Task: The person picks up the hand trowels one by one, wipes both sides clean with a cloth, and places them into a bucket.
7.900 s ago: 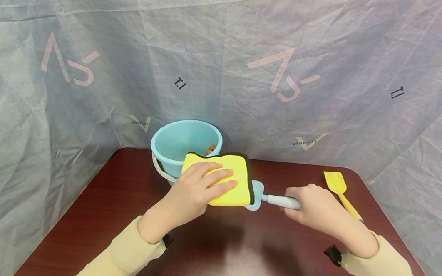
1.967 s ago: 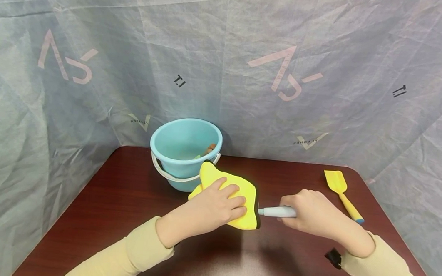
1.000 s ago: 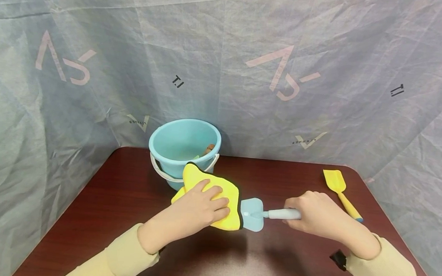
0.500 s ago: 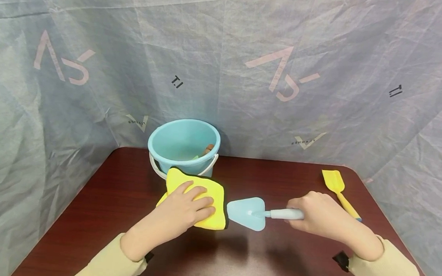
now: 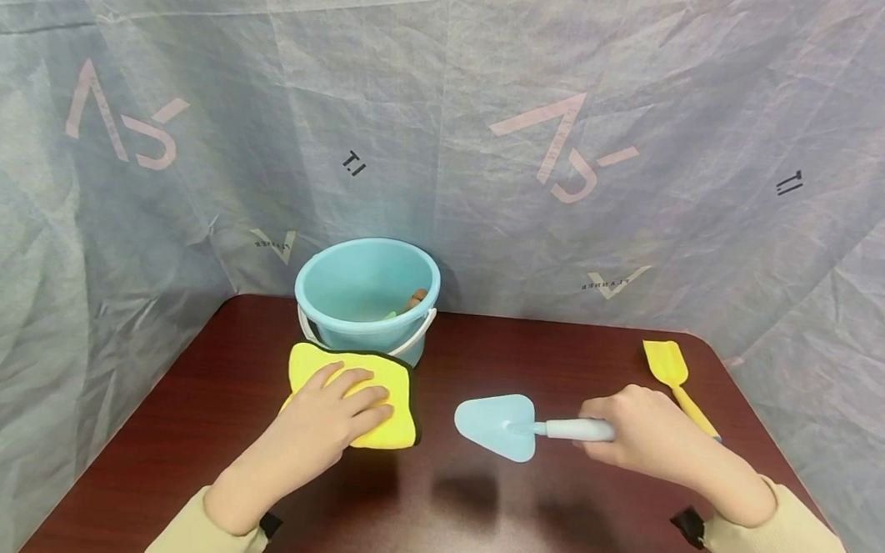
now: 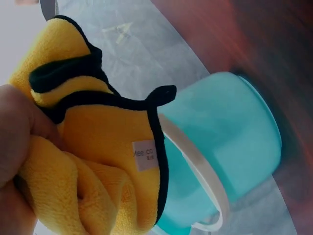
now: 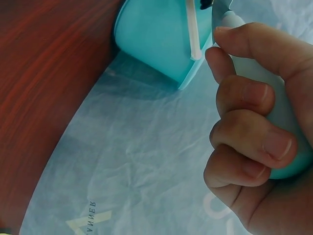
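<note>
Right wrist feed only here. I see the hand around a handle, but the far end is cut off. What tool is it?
Observer: Head view shows a light blue trowel, its blade narrowing to a rounded tip.
Operator: Anything else being held?
Observer: Yes, the left hand grips a yellow cloth.
Operator: Is the bucket empty?
Observer: No, head view shows something brown inside; can't tell what.

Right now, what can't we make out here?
- Brown item in the bucket: head view, too small, partly hidden by the rim.
- Left hand, thumb: head view, hidden by hand and cloth.
- Tag, lower line: left wrist view, too small.
- Trowel, blade: right wrist view, cut off by top edge.
</note>
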Available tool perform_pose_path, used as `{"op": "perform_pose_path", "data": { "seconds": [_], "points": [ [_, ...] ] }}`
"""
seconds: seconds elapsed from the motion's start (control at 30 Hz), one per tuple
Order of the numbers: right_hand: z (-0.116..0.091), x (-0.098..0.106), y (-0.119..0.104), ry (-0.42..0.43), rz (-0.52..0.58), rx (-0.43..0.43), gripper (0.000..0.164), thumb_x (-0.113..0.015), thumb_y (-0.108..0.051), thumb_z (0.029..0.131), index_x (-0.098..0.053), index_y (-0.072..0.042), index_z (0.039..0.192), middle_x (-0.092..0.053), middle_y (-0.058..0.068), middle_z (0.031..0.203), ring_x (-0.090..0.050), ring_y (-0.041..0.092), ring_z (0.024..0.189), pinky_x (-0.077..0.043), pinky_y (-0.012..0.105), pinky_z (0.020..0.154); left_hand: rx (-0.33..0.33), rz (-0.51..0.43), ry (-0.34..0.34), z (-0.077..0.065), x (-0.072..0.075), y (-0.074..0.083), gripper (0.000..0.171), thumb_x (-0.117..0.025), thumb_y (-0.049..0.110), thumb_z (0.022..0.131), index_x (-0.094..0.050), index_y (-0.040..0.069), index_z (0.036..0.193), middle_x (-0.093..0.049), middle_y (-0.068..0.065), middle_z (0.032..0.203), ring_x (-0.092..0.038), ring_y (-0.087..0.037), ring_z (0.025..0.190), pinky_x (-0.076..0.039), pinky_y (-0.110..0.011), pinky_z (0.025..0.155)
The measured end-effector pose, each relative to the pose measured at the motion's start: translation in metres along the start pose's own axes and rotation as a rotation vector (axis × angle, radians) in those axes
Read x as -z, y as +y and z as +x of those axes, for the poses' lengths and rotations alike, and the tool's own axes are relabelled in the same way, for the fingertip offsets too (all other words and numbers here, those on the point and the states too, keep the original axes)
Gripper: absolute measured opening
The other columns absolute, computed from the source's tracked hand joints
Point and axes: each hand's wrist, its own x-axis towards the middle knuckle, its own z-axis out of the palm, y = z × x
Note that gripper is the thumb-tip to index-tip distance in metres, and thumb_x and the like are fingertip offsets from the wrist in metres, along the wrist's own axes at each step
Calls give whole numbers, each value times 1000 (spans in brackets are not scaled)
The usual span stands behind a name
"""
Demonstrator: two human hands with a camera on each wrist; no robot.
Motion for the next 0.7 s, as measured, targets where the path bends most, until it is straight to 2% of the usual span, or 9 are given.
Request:
{"op": "perform_pose_path", "data": {
  "seconds": [0.13,0.37,0.57,0.7],
  "points": [
    [-2,-2,2,5,-5,-6,28,-68,-18,63,-44,-31,59,-28,-20,50,-24,-3,46,-26,15,42,22,23,37,-1,6,-5,51,-66,-4,59,-60,19,104,-56,1,109,-48,-27,109,-37,-50,92],
    [-3,-5,4,1,-6,-9,25,-69,-20,65,-48,-32,62,-31,-21,50,-26,-3,46,-27,16,43,9,21,205,12,15,-10,48,-54,-8,60,-61,16,102,-58,-1,107,-51,-30,106,-38,-53,89],
    [-2,-7,5,4,-22,-25,27,-67,-21,66,-44,-32,59,-30,-22,48,-25,-3,44,-27,15,41,-39,1,309,35,26,-6,38,-41,-5,74,-63,14,98,-60,-2,104,-53,-30,103,-39,-54,87],
    [-1,-8,4,5,-10,-20,27,-67,-20,65,-44,-32,59,-29,-22,48,-25,-3,44,-27,15,41,-82,22,398,54,34,-3,38,-30,-2,83,-64,14,92,-62,0,98,-56,-29,97,-42,-52,83]
  ]
}}
